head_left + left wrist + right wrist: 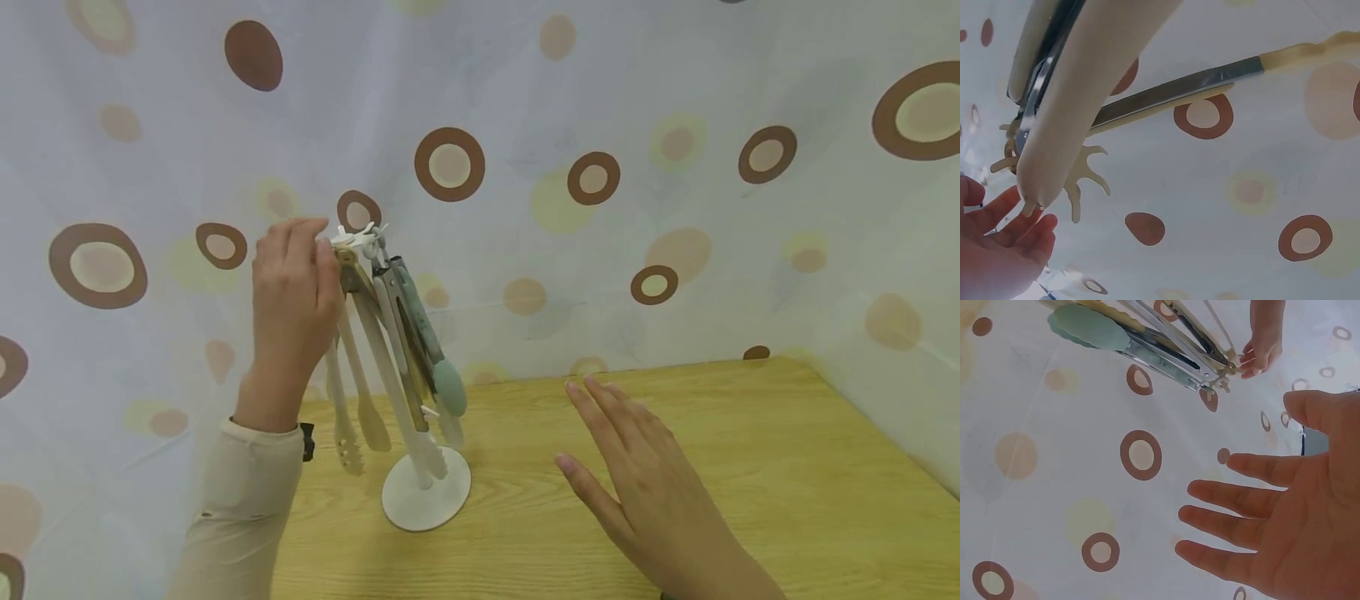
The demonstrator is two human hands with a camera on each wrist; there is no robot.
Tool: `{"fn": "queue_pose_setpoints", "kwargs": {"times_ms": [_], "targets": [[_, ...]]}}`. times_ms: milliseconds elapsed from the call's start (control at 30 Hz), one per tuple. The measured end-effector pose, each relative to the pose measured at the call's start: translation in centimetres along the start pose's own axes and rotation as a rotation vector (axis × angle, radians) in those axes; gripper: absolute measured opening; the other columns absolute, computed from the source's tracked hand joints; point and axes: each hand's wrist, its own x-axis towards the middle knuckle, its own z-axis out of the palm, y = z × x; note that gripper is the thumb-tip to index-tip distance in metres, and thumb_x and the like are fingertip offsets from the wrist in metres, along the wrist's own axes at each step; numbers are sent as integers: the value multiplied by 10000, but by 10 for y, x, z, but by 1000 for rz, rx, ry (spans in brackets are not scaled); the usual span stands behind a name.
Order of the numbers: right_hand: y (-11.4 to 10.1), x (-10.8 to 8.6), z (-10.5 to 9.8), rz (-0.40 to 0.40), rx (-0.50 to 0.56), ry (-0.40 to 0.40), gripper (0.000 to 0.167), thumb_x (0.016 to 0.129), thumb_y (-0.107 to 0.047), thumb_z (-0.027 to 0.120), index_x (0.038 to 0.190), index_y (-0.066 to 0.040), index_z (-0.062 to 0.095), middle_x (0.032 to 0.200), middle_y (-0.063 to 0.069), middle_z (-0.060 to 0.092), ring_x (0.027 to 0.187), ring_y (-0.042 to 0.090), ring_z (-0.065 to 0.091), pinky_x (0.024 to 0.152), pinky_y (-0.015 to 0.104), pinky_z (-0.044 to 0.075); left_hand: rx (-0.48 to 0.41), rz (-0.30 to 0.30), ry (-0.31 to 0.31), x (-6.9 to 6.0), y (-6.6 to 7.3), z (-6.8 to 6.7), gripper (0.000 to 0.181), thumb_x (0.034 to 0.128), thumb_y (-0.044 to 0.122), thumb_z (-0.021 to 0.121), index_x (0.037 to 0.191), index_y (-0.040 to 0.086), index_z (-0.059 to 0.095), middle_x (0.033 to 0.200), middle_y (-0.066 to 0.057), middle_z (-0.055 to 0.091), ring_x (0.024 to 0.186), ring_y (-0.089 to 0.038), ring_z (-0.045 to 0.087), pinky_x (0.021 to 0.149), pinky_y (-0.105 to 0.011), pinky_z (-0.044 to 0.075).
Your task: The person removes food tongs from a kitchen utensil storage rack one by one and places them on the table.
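Cream-coloured long-armed kitchen tongs [357, 367] hang on the left side of a white utensil stand [408, 502], right by the person's left hand [291, 279]. That hand is raised beside the top of the stand, its fingers loosely bent and the thumb apart from the forefinger; its fingertips are at the hinge end of the tongs, though I cannot tell whether they touch it. The right hand [648, 479] is well apart, to the right of the stand's base, with fingers straight and thumb spread; nothing is in it.

The tongs point hinge end up and tips down. Their long axis runs steeply, and the two arms part as they descend, one ending in a flat paddle-like tip, the other in a slotted one.

The stand serves as the holder: several tools hang from the short white hooks [363, 239] around its top. Further right on it hangs a cream, saw-edged utensil [392, 375] whose end comes down in front of the stand's post. On the stand's right side hang mint-green and metal tongs [422, 321], their rounded heads low.

Below, the stand's round base sits flat on a yellow wood-grain tabletop [540, 533]. Behind the stand spreads a white curtain-like sheet [495, 83] printed with brown rings and pale dots.
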Motion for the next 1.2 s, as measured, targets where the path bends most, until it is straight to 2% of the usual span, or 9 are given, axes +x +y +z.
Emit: {"fn": "queue_pose_setpoints", "kwargs": {"times_ms": [200, 367, 867, 1200], "targets": [[1, 1, 0, 10, -4, -7, 575, 989, -378, 504, 1472, -101, 361, 1450, 138, 431, 1329, 329, 401, 1018, 536, 329, -3, -2, -89, 10, -11, 6, 340, 1006, 150, 383, 993, -106, 606, 1045, -267, 573, 995, -436, 498, 914, -501, 372], [1, 1, 2, 16, -8, -17, 581, 985, -381, 511, 1474, -109, 357, 1452, 138, 429, 1331, 330, 396, 1016, 541, 333, 14, -44, -123, 13, -14, 6, 361, 1011, 164, 387, 916, -101, 612, 974, -255, 585, 956, -431, 505, 881, -485, 391], [4, 3, 7, 8, -4, -30, 566, 992, -373, 502, 1462, -88, 370, 1437, 152, 443, 1306, 351, 423, 994, 558, 358, -46, -47, -65, 14, -23, 13, 365, 994, 164, 428, 817, -90, 623, 830, -235, 573, 855, -424, 516, 780, -506, 401], [8, 14, 24, -5, 73, -47, 509, 986, -301, 531, 1414, -44, 432, 1412, 140, 468, 1286, 334, 447, 973, 566, 389, -54, -43, -62, 15, -24, 13, 367, 987, 172, 438, 779, -88, 593, 797, -231, 538, 830, -422, 497, 761, -502, 392]]}}
